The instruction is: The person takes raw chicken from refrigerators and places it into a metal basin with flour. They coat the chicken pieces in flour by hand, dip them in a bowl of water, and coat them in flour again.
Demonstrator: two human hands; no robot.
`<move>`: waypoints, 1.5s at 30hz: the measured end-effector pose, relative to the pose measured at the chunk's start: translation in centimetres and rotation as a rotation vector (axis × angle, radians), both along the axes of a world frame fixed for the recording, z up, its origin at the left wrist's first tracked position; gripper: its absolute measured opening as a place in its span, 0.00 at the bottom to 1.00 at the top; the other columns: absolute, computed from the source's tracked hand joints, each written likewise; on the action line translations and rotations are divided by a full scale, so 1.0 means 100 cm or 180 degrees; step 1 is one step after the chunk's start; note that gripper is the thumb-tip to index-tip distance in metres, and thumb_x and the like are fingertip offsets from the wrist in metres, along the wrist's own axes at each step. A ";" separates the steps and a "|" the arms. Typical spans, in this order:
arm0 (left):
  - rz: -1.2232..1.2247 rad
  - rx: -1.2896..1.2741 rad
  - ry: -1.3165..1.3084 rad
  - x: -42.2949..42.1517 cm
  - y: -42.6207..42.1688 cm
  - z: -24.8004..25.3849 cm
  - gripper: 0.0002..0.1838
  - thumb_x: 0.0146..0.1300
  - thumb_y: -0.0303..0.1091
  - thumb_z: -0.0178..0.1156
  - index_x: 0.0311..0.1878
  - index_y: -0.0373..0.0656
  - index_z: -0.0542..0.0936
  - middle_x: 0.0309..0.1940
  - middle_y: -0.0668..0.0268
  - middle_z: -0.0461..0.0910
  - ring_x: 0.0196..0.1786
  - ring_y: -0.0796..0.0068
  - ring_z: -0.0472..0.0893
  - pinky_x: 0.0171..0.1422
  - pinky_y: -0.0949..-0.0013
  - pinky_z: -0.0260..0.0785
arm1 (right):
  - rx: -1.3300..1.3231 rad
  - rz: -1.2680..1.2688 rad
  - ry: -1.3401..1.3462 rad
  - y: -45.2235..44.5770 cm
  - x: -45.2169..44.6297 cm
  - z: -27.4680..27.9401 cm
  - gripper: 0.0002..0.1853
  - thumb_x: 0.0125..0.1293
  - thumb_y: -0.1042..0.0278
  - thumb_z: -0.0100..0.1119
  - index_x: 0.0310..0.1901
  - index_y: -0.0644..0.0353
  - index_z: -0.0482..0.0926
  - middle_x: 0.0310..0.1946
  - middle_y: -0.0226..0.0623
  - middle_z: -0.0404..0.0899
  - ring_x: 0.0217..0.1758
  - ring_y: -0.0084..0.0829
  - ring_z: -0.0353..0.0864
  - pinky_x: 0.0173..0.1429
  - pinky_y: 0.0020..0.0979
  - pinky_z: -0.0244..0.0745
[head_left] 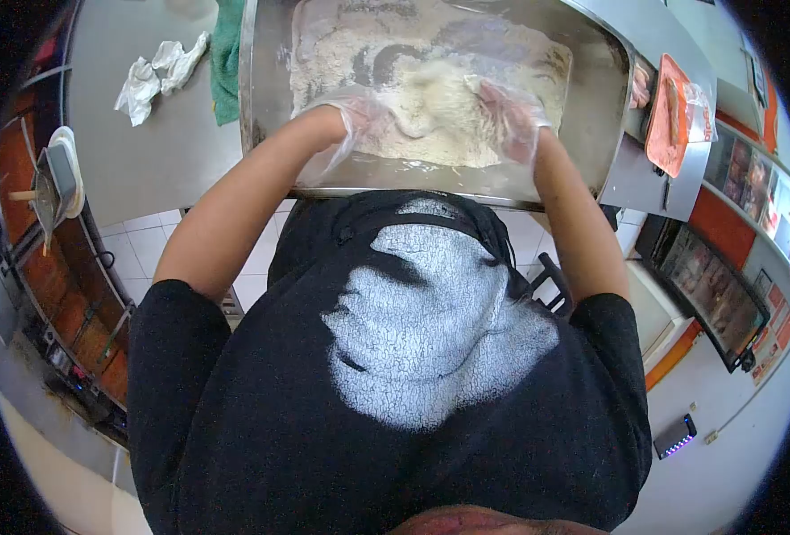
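Note:
A wide metal tray (595, 116) holds a layer of pale flour (332, 67), with a raised, blurred mound (439, 94) of it between my hands. My left hand (363, 120), in a clear plastic glove, is at the mound's left side, its fingers partly lost in glove and flour. On the mound's right side is my right hand (511, 111), also in a clear glove and smeared by motion. Whether either hand grips anything is hidden.
Crumpled white paper (158, 76) and a green cloth (226, 62) lie left of the tray on the metal table (181, 160). To the right are a red-pink tray (661, 134) and a plastic packet (700, 111). The tray's raised rim runs close to my body.

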State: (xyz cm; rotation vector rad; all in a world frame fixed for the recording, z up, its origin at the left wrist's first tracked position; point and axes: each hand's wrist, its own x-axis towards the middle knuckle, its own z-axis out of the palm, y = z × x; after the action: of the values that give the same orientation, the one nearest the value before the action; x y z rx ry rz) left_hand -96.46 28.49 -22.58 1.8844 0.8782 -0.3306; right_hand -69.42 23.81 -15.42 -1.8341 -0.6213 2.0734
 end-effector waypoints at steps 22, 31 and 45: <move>-0.0282 0.0329 -0.0220 0.031 0.007 -0.012 0.17 0.54 0.43 0.60 0.44 0.44 0.81 0.39 0.52 0.81 0.41 0.55 0.80 0.47 0.59 0.71 | 0.0752 0.2137 -0.0865 -0.019 -0.021 -0.013 0.34 0.59 0.46 0.55 0.58 0.68 0.69 0.56 0.56 0.71 0.62 0.44 0.68 0.65 0.35 0.61; -0.0357 0.1286 0.0327 0.033 0.015 0.034 0.19 0.55 0.38 0.55 0.47 0.36 0.78 0.40 0.45 0.79 0.45 0.54 0.80 0.50 0.60 0.71 | 0.2312 0.3109 -0.1606 0.019 -0.033 -0.027 0.29 0.61 0.67 0.46 0.66 0.59 0.60 0.64 0.50 0.63 0.64 0.43 0.66 0.70 0.34 0.57; -0.1232 -0.0261 0.0398 0.060 -0.017 0.060 0.18 0.48 0.42 0.60 0.33 0.34 0.82 0.36 0.47 0.81 0.40 0.52 0.81 0.45 0.59 0.72 | 0.1447 0.3227 -0.1370 -0.027 -0.061 -0.005 0.24 0.53 0.54 0.61 0.38 0.72 0.78 0.35 0.58 0.79 0.41 0.47 0.80 0.47 0.41 0.73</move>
State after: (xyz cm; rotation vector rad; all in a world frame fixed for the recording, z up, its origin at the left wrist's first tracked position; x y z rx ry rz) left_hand -90.49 26.81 -16.63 1.9671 0.5652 -0.7156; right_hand -75.56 21.15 -15.89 -1.8466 -2.2919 1.6921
